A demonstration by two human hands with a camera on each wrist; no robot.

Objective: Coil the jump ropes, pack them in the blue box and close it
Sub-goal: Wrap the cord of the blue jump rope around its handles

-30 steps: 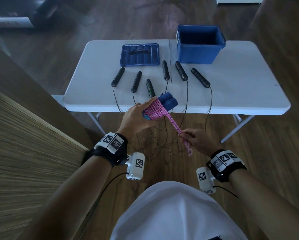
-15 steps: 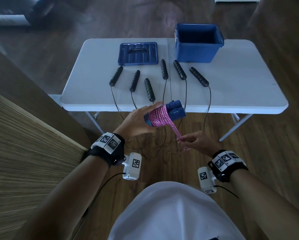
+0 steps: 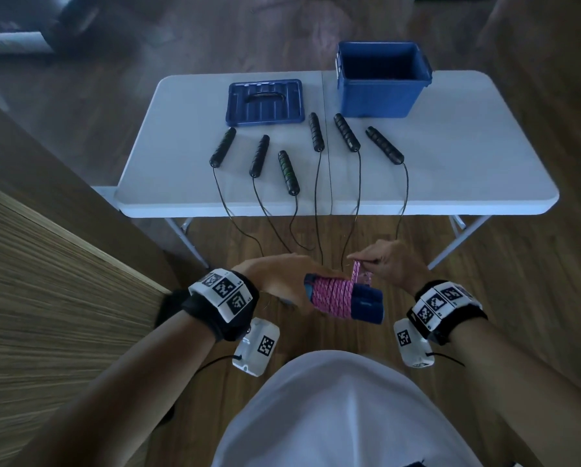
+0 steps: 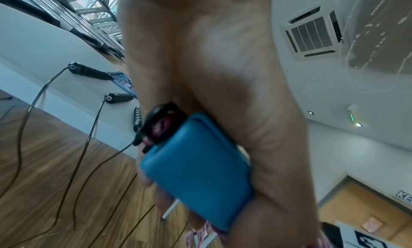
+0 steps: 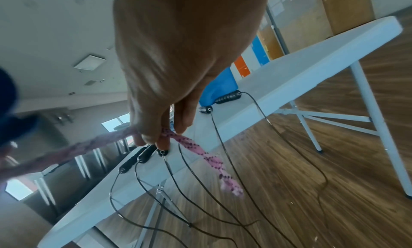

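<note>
My left hand grips the blue handles of a jump rope, with pink rope coiled round them. My right hand pinches the loose pink rope end just above the bundle, in front of my chest. The open blue box stands at the table's far right of centre. Its blue lid lies flat to the left of it. Several black jump-rope handles lie on the white table, their thin cords hanging over the near edge to the floor.
The folding table's legs splay onto a wooden floor. A wood-grain panel stands close on my left. Black cords loop loosely on the floor below my hands.
Both hands have drawn back from the table toward my body. The bundle has turned to lie sideways, and the right hand has moved up close to it with a shorter free end.
</note>
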